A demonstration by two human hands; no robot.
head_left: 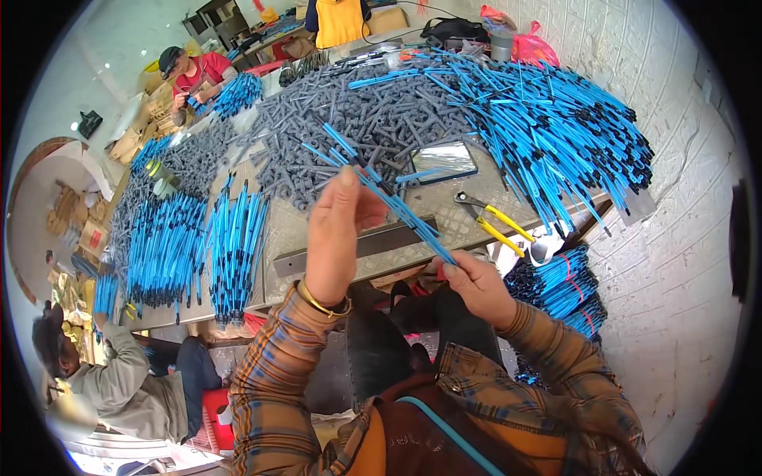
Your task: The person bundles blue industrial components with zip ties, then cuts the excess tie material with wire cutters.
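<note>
Brown shirt [406,458], blurred lettering [429,439]; both hands [335,230] [481,290] hold blue rods [402,211].

yellow-clad person [339,24]: cut by top edge | left fingers [371,213]: partly hidden

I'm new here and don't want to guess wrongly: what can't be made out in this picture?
All in the head view:
Held rods: near ends, hidden by the right hand; exact count, lost to overlap.
Worker in yellow: head, cut off by the top edge.
Grey parts: fine detail, too small.
Shiny slab: surface, masked by glare.
</note>
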